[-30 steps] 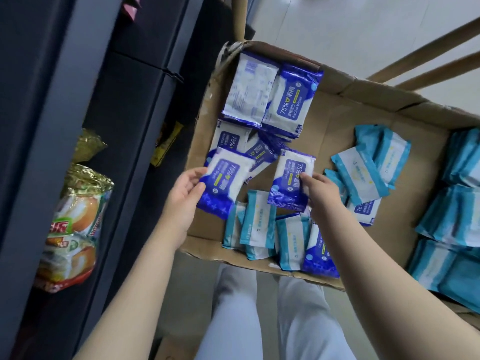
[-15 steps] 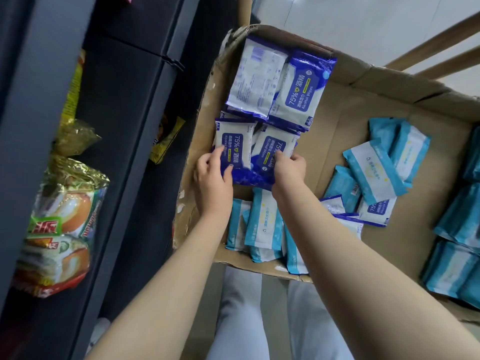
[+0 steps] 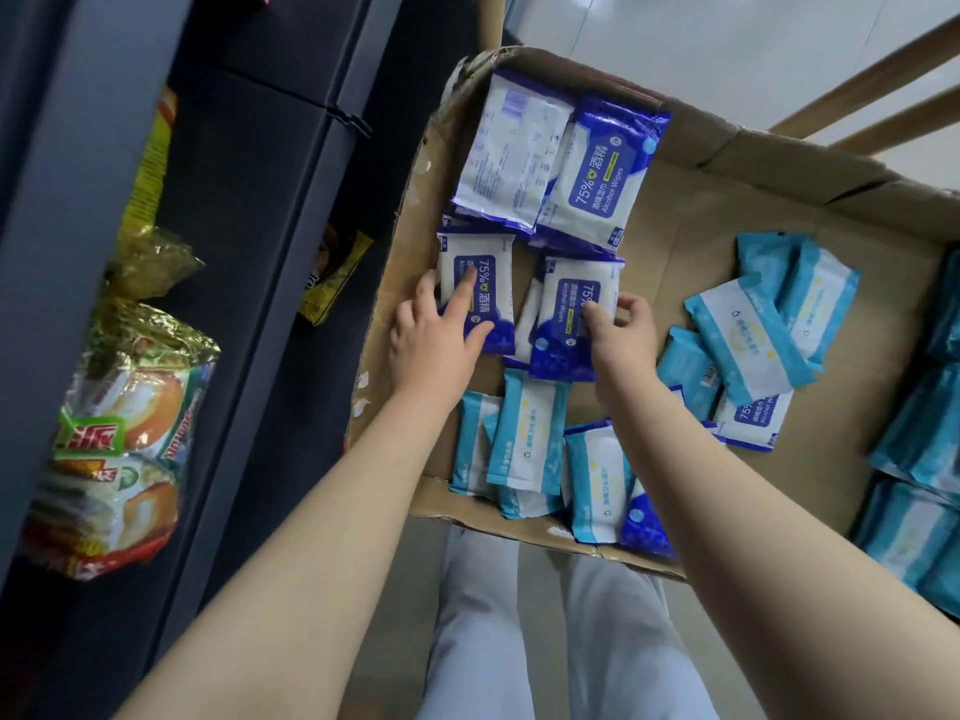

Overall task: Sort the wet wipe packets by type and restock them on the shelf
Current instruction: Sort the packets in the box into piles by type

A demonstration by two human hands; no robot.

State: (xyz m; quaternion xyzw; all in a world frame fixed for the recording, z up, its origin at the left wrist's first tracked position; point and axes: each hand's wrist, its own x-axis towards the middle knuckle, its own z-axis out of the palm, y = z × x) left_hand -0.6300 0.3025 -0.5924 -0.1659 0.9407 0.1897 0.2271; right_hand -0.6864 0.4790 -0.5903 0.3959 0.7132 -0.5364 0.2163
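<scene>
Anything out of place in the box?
One dark blue alcohol packet lies under the light blue packets at right; another sits among those at the near edge. The cardboard box is frayed at its far-left corner.

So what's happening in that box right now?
A person is sorting wet wipe packets inside a cardboard box. The left hand rests with straight fingers on one dark blue alcohol wipe packet. The right hand pinches the edge of a second dark blue packet beside it. Two larger alcohol wipe packs lie just beyond, in the same corner. Light blue packets lie loose nearer the person and off to the right.
</scene>
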